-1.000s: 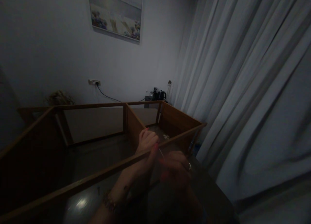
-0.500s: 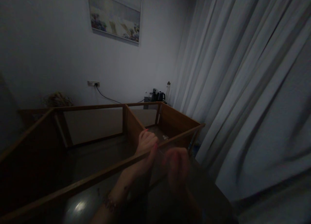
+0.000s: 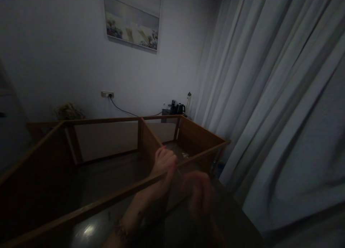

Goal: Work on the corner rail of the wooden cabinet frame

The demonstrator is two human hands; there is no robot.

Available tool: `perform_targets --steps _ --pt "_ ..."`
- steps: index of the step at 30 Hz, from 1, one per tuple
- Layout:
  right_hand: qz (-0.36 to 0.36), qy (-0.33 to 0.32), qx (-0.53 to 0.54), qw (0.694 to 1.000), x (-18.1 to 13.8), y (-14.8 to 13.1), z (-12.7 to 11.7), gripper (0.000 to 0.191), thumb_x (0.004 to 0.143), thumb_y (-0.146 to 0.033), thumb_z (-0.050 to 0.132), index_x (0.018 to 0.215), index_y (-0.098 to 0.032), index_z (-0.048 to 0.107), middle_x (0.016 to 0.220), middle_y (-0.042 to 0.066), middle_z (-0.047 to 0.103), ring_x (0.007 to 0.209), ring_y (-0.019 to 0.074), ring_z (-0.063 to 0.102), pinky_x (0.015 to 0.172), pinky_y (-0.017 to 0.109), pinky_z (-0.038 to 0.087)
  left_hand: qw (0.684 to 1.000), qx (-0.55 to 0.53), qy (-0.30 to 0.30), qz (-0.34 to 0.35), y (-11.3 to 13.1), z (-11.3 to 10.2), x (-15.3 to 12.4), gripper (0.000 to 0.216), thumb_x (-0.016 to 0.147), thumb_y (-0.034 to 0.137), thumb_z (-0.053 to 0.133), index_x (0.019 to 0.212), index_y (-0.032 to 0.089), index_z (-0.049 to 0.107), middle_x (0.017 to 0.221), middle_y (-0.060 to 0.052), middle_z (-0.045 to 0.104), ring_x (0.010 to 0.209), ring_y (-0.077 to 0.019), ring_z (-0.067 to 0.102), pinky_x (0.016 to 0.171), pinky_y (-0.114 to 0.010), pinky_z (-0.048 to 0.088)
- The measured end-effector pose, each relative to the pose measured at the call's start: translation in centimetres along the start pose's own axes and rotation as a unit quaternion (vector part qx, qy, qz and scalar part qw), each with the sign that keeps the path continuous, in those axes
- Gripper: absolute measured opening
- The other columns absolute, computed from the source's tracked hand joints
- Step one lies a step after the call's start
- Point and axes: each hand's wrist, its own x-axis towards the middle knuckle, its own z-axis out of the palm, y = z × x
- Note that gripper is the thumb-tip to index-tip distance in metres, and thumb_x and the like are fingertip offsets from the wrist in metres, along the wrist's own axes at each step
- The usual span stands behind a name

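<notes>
A brown wooden cabinet frame (image 3: 107,196) with an upright divider panel (image 3: 151,142) lies open-side up in front of me in a dim room. My left hand (image 3: 165,162) is wrapped over the near rail where the divider meets it, fingers curled round the wood. My right hand (image 3: 199,194) hovers just right of it, blurred by motion, fingers curled towards the rail. A thin pale tool tip (image 3: 178,171) shows between the two hands; what the right hand holds is not clear.
Grey curtains (image 3: 275,108) hang close on the right. A picture (image 3: 133,20) is on the wall, with a socket and cable (image 3: 107,94) below it. A kettle (image 3: 180,108) stands on a small table behind the frame. A dried plant (image 3: 68,112) sits at the back left.
My right hand has shifted slightly down and right and turned, now blurred. The left hand stays on the rail. The view has tipped down a little.
</notes>
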Motion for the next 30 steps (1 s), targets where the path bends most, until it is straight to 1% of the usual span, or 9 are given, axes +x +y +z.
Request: perform_targets --steps 3,5,8,10,14,17,23,27,30 --pt "-0.133 0.018 -0.055 0.989 0.3 1.1 -0.9 0.021 0.109 -0.018 0.044 0.118 -0.025 0.062 0.080 0.002 0.072 0.066 0.0174 0.070 0.055 0.030 0.055 1.000 0.012 -0.020 0.017 -2.2 1.0 0.2 0.050 0.111 0.040 0.017 0.087 0.026 0.058 0.084 -0.005 0.060 0.090 -0.0278 0.058 0.110 -0.057 0.048" --pt "-0.170 0.056 -0.084 0.980 0.5 1.8 -1.4 0.017 0.106 -0.017 0.051 0.115 -0.026 0.062 0.079 0.000 0.070 0.065 0.0171 0.068 0.059 0.033 0.055 0.999 0.020 -0.019 0.016 -2.9 1.4 0.2 0.052 0.111 0.041 0.015 0.085 0.026 0.058 0.083 -0.005 0.060 0.090 -0.0275 0.058 0.111 -0.056 0.047" --pt "-0.223 0.031 -0.152 0.962 0.9 2.3 -2.2 0.011 0.107 -0.022 0.054 0.103 -0.025 0.064 0.080 -0.001 0.070 0.069 0.0149 0.066 0.071 0.034 0.052 0.999 0.023 -0.018 0.019 -2.9 1.4 0.0 0.051 0.111 0.041 0.014 0.085 0.026 0.055 0.084 -0.005 0.060 0.091 -0.0267 0.058 0.111 -0.054 0.046" --pt "-0.242 0.004 -0.196 0.950 1.0 2.2 -2.5 0.016 0.109 -0.027 0.054 0.096 -0.025 0.064 0.080 -0.002 0.072 0.073 0.0148 0.066 0.076 0.035 0.048 0.999 0.024 -0.014 0.022 -2.8 1.4 -0.1 0.048 0.112 0.041 0.013 0.086 0.025 0.051 0.085 -0.005 0.060 0.091 -0.0260 0.058 0.110 -0.053 0.045" --pt "-0.219 0.006 -0.261 0.940 1.1 0.9 -2.4 0.026 0.111 -0.028 0.055 0.086 -0.025 0.062 0.071 -0.004 0.075 0.072 0.0158 0.065 0.080 0.037 0.039 0.999 0.030 -0.007 0.037 -2.8 1.4 -0.1 0.047 0.113 0.041 0.011 0.086 0.025 0.046 0.083 -0.003 0.059 0.090 -0.0250 0.055 0.108 -0.050 0.041" --pt "-0.196 0.013 -0.274 0.942 1.0 -0.1 -2.0 0.031 0.113 -0.027 0.051 0.084 -0.024 0.061 0.066 -0.005 0.076 0.065 0.0141 0.066 0.080 0.038 0.035 0.999 0.023 0.005 0.049 -2.7 1.3 0.0 0.048 0.114 0.042 0.011 0.086 0.025 0.045 0.083 -0.002 0.056 0.088 -0.0236 0.053 0.105 -0.047 0.040" --pt "-0.166 0.014 -0.261 0.951 0.8 -0.7 -1.8 0.034 0.110 -0.025 0.058 0.076 -0.022 0.057 0.052 -0.008 0.065 0.054 0.0121 0.063 0.073 0.038 0.029 0.998 -0.007 0.033 0.056 -2.1 0.9 0.1 0.045 0.116 0.041 0.014 0.085 0.024 0.042 0.083 0.001 0.052 0.085 -0.0213 0.050 0.101 -0.043 0.038" --pt "-0.181 -0.003 -0.266 0.947 0.8 -0.4 -1.8 0.042 0.111 -0.024 0.054 0.070 -0.023 0.048 0.047 -0.009 0.057 0.048 0.0112 0.056 0.069 0.037 0.028 0.998 -0.008 0.028 0.059 -1.9 0.9 0.1 0.047 0.116 0.043 0.011 0.085 0.024 0.042 0.083 0.001 0.050 0.086 -0.0214 0.049 0.102 -0.043 0.035" --pt "-0.189 -0.006 -0.268 0.945 0.7 -0.3 -1.5 0.043 0.112 -0.021 0.051 0.070 -0.024 0.044 0.047 -0.008 0.056 0.046 0.0112 0.054 0.067 0.036 0.029 0.998 -0.013 0.029 0.054 -2.1 1.0 0.2 0.046 0.116 0.043 0.012 0.087 0.024 0.042 0.083 0.001 0.050 0.086 -0.0214 0.048 0.101 -0.043 0.035"
